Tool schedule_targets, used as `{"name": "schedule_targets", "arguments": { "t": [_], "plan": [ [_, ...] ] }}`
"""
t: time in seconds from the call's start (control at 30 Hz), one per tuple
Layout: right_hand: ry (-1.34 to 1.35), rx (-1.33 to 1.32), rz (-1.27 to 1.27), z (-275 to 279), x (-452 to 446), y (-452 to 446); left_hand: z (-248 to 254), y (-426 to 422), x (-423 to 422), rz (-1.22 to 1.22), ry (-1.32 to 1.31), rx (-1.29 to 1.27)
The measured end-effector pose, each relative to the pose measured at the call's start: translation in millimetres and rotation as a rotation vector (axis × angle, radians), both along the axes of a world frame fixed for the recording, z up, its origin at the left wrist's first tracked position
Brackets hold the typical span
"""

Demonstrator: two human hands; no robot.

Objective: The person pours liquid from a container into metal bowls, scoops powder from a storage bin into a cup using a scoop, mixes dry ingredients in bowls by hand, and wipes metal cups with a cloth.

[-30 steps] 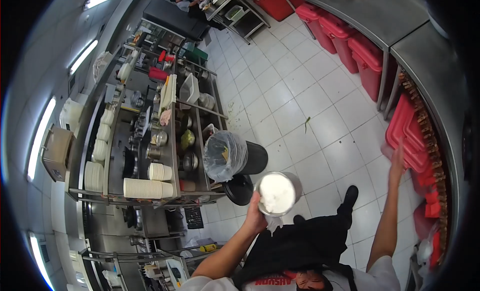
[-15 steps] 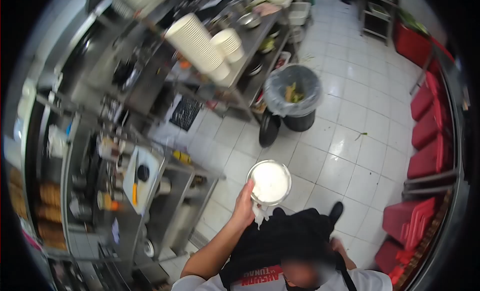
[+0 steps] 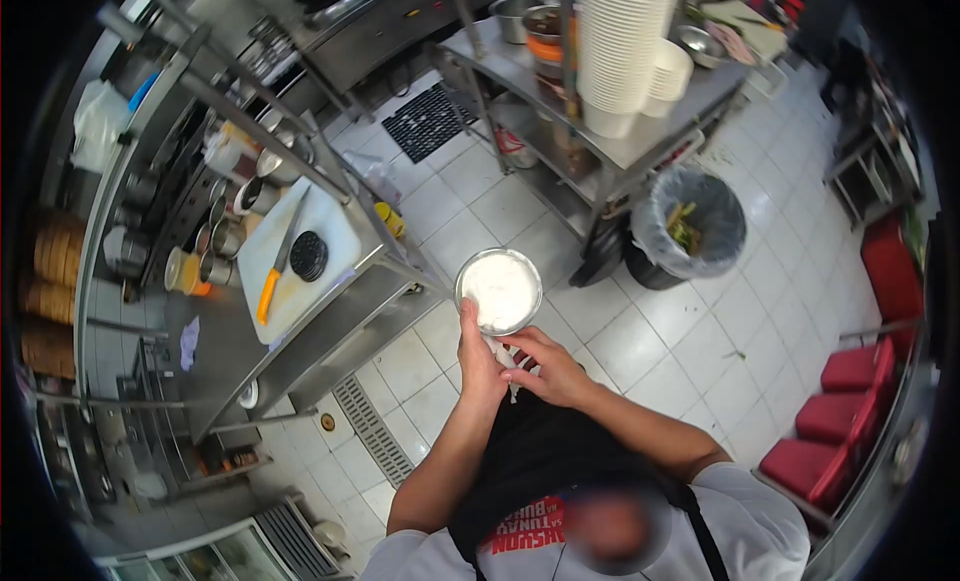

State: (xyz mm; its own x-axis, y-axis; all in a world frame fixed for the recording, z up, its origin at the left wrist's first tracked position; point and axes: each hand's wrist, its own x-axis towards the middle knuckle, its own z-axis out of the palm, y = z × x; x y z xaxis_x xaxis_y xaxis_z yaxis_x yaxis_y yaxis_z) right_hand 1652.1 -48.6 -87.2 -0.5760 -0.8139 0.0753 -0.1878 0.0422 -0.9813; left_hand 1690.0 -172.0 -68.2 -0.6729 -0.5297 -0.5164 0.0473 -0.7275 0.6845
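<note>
container (image 3: 499,291) held ahead of hands (image 3: 482,363)

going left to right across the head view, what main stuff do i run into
White plastic bag → orange-handled knife → floor drain grate → metal container with white contents → bag-lined trash bin → row of red bins.

Viewed wide from head height, facing forward and steeply down, close over left hand (image 3: 480,363) and right hand (image 3: 557,373), toward tiled floor (image 3: 640,346).
</note>
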Motion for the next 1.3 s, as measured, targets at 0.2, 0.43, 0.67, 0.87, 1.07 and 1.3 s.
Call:
{"name": "schedule_targets", "arguments": {
  "t": [0.2,0.43,0.67,0.87,1.07,1.3],
  "plan": [
    [-0.250,0.016,0.078,-15.9,-62.4,-68.0,10.3,-66.0,-45.3,0.207,0.066,0.001],
    [0.034,0.158,0.278,-8.9,-165.5,-127.1,-8.1,-159.1,-120.8,0.193,0.049,-0.133],
    [0.005,0.033,0.056,30.3,-290.7,-115.5,2.1,-247.4,-191.2,0.115,-0.121,-0.154],
    [0.268,0.285,0.075,35.8,-373.0,-218.1,-8.3,-303.9,-272.9,0.037,-0.065,-0.134],
    [0.475,0.143,-0.184,-39.0,-477.4,-365.8,4.4,-375.2,-309.4,0.082,-0.163,-0.180],
    [0.218,-0.054,-0.033,0.5,-573.7,-571.9,4.3,-466.6,-365.7,0.137,-0.156,-0.174]
  ]
}}
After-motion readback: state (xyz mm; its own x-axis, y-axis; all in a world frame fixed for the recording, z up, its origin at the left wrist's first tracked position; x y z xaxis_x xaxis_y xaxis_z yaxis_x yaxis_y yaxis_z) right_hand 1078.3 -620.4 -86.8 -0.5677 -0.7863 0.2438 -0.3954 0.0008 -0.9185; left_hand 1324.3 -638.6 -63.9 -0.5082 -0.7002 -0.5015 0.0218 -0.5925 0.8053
